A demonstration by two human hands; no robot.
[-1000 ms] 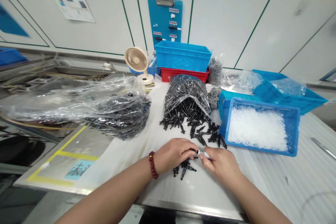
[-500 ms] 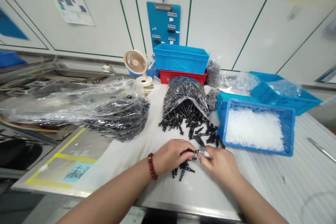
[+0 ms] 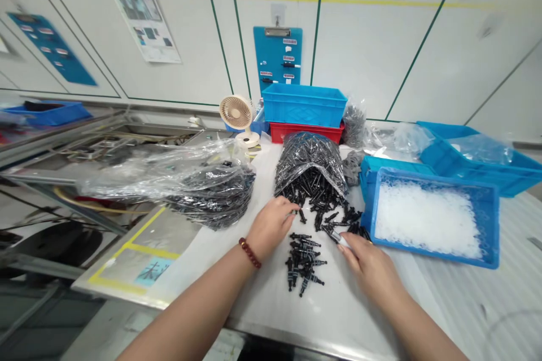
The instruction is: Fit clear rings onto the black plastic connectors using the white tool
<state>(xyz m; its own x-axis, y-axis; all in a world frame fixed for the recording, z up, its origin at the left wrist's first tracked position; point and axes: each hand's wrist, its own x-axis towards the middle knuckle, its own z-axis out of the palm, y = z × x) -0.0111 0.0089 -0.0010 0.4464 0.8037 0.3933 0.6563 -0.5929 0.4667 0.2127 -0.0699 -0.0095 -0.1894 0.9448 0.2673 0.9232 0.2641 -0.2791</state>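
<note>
My left hand (image 3: 271,224), with a red bead bracelet at its wrist, reaches to the front of the loose black parts. Its thumb and forefinger are close together beside a slim black part (image 3: 302,216); whether they grip it I cannot tell. A white pen-like tool (image 3: 340,238) is held in my right hand (image 3: 367,258), its grey end pointing left toward the black parts. Between my hands lies a small pile of black parts with pale rings (image 3: 302,262). Behind it, more black parts spill from an open clear bag (image 3: 311,152).
At right a blue bin (image 3: 493,225) holds many small clear-white rings. Another bag of black parts (image 3: 212,197) lies at left. A small fan (image 3: 236,113) and stacked blue (image 3: 305,104) and red (image 3: 307,133) bins stand at the back. More blue bins (image 3: 508,175) sit behind.
My hands have come apart. The left has moved from the ringed part at the tool to the loose black parts. More of the ringed pile shows, and the view has shifted.
</note>
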